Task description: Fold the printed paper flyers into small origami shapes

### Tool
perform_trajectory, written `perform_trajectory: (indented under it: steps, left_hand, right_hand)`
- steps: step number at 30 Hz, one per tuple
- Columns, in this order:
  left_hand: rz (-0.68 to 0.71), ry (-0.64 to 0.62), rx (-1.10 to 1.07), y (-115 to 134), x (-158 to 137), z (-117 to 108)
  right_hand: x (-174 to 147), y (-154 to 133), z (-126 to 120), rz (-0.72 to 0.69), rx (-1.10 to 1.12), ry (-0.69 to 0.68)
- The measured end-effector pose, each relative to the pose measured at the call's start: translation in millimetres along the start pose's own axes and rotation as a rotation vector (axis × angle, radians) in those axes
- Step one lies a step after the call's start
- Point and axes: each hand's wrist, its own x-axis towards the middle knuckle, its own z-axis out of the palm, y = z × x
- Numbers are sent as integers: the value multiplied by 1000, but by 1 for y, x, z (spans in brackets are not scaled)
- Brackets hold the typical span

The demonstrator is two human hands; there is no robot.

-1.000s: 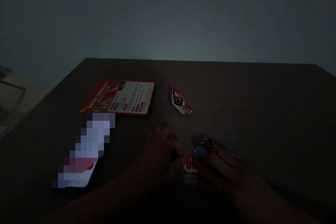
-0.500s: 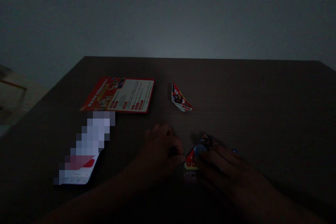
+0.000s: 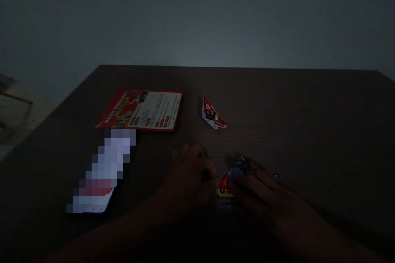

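Note:
A folded sheet of printed paper (image 3: pixel 226 187), red, yellow and blue with a pointed top corner, lies on the table in front of me. My left hand (image 3: pixel 194 176) pinches its left edge between thumb and forefinger, the other fingers curled. Across the right part of the paper rests my right hand (image 3: pixel 265 197), its fingers stretched out and lying flat, hiding much of the sheet. Beyond my hands is a small folded paper piece (image 3: pixel 212 114) in red and white, roughly triangular, touched by neither hand. The light is dim, so fold details are hard to make out.
A red and white printed leaflet (image 3: pixel 154 111) lies at the back left. Nearer, left of my left forearm, is a lit phone (image 3: pixel 105 172) with its screen blurred out. The dark wooden table (image 3: pixel 293 107) meets a pale wall (image 3: pixel 197 16) behind.
Both hands keep their places on the paper, with hardly any movement. The whole view has shifted very slightly.

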Motion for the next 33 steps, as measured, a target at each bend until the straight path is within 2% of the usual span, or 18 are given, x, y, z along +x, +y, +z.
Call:
perform_trajectory:
  steps: [15,22,29,33]
  left_hand:
    - [25,65,12,14,20,8]
    - [59,80,-33,13,12,8]
    - [258,-23,34,10,2,6]
    - [335,-12,105,5,2,6]
  right_hand:
    - [3,-2,-4,-3,2,54]
    - [6,-3,-4,40,69,68]
    - [-3,10,-15,29,124,158]
    - [-13,27,-28,145,110,177]
